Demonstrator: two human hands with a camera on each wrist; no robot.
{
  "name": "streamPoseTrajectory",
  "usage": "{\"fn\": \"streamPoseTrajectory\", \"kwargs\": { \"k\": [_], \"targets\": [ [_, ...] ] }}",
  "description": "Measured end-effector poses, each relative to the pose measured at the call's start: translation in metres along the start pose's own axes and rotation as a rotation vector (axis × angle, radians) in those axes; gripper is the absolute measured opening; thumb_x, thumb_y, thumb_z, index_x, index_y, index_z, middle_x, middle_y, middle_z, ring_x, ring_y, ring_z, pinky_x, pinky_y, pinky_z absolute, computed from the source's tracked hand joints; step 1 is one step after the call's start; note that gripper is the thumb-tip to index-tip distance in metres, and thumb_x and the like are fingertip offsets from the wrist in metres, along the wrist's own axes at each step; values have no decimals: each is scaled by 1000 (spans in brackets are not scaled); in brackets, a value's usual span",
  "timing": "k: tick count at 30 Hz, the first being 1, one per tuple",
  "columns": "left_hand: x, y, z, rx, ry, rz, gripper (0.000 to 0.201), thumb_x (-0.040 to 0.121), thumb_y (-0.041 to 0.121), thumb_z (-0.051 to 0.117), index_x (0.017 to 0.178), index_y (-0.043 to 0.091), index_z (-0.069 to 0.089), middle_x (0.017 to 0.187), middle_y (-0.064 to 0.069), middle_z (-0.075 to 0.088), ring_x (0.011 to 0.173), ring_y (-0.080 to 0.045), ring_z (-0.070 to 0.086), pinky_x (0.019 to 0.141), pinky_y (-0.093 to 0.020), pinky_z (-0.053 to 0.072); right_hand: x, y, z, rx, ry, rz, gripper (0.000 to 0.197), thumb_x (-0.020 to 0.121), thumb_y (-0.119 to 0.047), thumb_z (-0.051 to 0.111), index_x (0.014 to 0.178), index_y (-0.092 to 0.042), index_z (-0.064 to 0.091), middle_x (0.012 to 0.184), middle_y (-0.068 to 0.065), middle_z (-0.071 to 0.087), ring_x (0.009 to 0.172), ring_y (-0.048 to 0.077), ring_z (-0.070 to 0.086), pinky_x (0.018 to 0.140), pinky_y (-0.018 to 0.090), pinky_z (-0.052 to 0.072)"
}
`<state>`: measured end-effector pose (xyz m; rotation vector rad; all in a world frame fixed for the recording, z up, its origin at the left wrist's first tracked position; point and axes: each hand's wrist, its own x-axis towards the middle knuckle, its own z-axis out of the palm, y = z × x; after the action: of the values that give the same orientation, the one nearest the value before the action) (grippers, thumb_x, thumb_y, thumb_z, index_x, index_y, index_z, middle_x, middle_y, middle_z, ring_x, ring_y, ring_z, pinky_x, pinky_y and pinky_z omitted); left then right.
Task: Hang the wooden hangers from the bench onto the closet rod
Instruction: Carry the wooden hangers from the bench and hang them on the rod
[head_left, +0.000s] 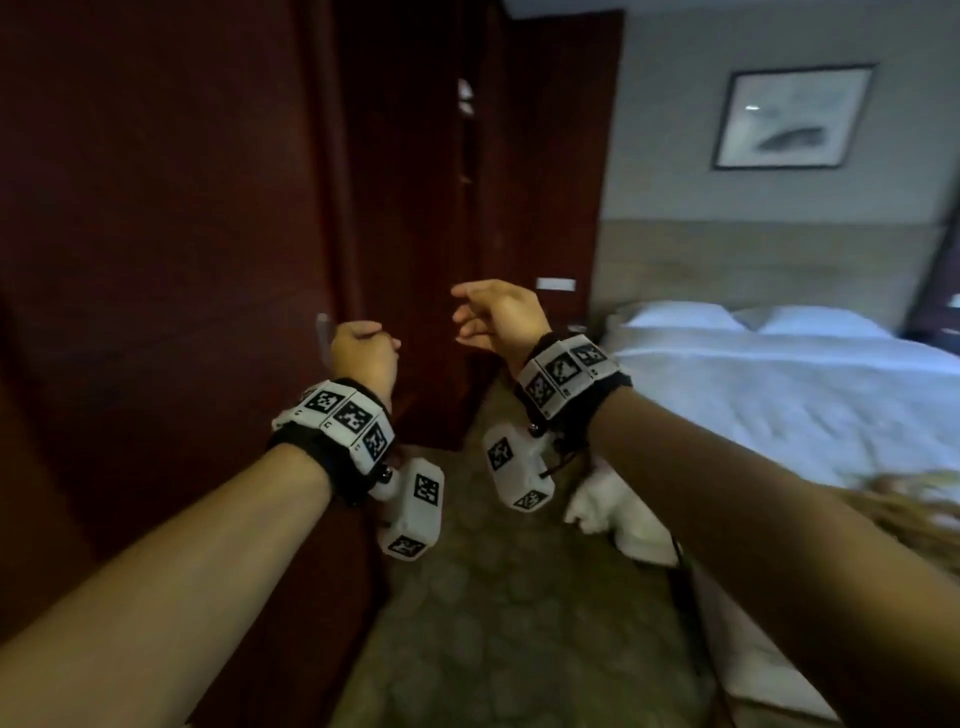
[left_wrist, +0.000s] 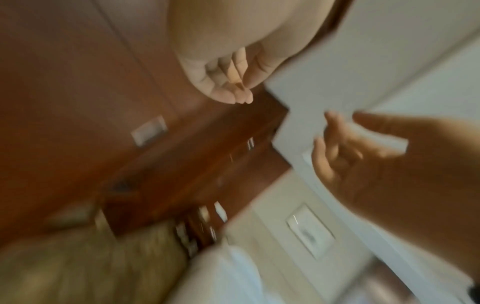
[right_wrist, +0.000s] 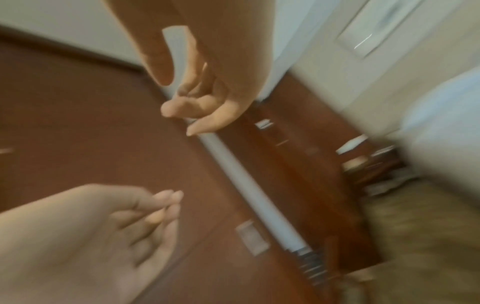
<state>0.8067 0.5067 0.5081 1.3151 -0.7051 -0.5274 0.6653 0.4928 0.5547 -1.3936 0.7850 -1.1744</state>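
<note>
Trouble here seemed likeliest to come from haste: both wrist views were smeared with motion, and a hand swung that fast near the closet door (head_left: 156, 234) could knock its edge. No hangers, bench or rod showed in any view, so their look and whereabouts could not be told. The left hand (head_left: 363, 353) had its fingers curled in on nothing; the right hand (head_left: 498, 317) held its fingers loosely bent and apart, also empty, with the bed (head_left: 779, 395) off to the right.

Bed (head_left: 810, 395): 2 pillows (head_left: 680, 317); white cloth (head_left: 618, 509) on carpet (head_left: 519, 597).
</note>
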Motion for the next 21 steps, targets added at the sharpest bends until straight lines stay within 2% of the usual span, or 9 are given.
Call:
{"fn": "streamPoseTrajectory", "kwargs": {
  "k": [4, 8, 11, 13, 15, 16, 17, 19, 21],
  "targets": [
    [-34, -28, 128, -19, -167, -44, 26, 86, 0, 42, 101, 12, 60, 74, 0, 63, 76, -17, 59, 73, -30, 49, 2, 15, -141, -6, 346, 59, 23, 94, -6, 44, 77, -11, 58, 53, 4, 52, 35, 8, 44, 43, 18, 43],
    [-69, -56, 246, -15, -370, -90, 25, 89, 0, 40, 103, 12, 55, 71, 2, 57, 67, -11, 54, 72, -29, 47, -15, 35, -263, 14, 623, 91, 20, 91, -1, 45, 78, -6, 58, 60, 9, 49, 44, 15, 44, 46, 21, 42],
    [-89, -75, 326, -14, -514, -105, 20, 88, -3, 40, 80, 11, 52, 76, -6, 58, 77, -20, 54, 77, -32, 47, -24, 44, -342, -6, 806, 139, 13, 91, -1, 47, 92, -1, 60, 62, 11, 50, 50, 19, 44, 51, 25, 42],
    [-98, -89, 379, -1, -603, -97, 30, 84, -5, 42, 62, 15, 48, 63, -6, 58, 78, -22, 52, 73, -34, 46, -28, 46, -391, -23, 907, 171, 18, 93, -1, 45, 103, 1, 60, 64, 12, 50, 53, 21, 44, 54, 27, 42],
    [-101, -102, 431, 8, -661, -113, 32, 82, -4, 42, 55, 13, 46, 47, 2, 60, 70, -23, 55, 65, -32, 45, -30, 48, -438, -45, 1015, 196, 25, 94, -2, 45, 114, 5, 59, 66, 12, 50, 55, 21, 45, 55, 27, 41],
    [-101, -109, 457, 16, -695, -120, 33, 83, -3, 42, 54, 12, 45, 53, -2, 66, 67, -25, 56, 62, -31, 43, -31, 48, -460, -68, 1073, 210, 27, 94, -3, 45, 117, 7, 57, 67, 11, 50, 55, 20, 45, 54, 27, 40],
    [-101, -116, 482, 29, -735, -122, 33, 85, -3, 42, 55, 12, 45, 71, -13, 71, 69, -27, 59, 64, -30, 42, -31, 50, -481, -88, 1126, 222, 28, 94, -3, 46, 118, 8, 57, 67, 10, 51, 54, 19, 45, 52, 26, 40],
    [-105, -129, 526, 65, -829, -131, 29, 88, -1, 42, 61, 9, 47, 99, -23, 68, 79, -24, 61, 71, -30, 42, -33, 57, -520, -83, 1229, 233, 25, 93, -4, 49, 113, 6, 60, 67, 11, 53, 53, 20, 45, 50, 26, 42],
    [-112, -146, 562, 77, -844, -136, 25, 86, -1, 40, 63, 6, 49, 95, -25, 68, 79, -27, 62, 72, -30, 44, -34, 71, -554, -80, 1302, 251, 17, 92, -5, 51, 104, 3, 62, 66, 12, 54, 52, 21, 47, 52, 28, 43]
  ]
}}
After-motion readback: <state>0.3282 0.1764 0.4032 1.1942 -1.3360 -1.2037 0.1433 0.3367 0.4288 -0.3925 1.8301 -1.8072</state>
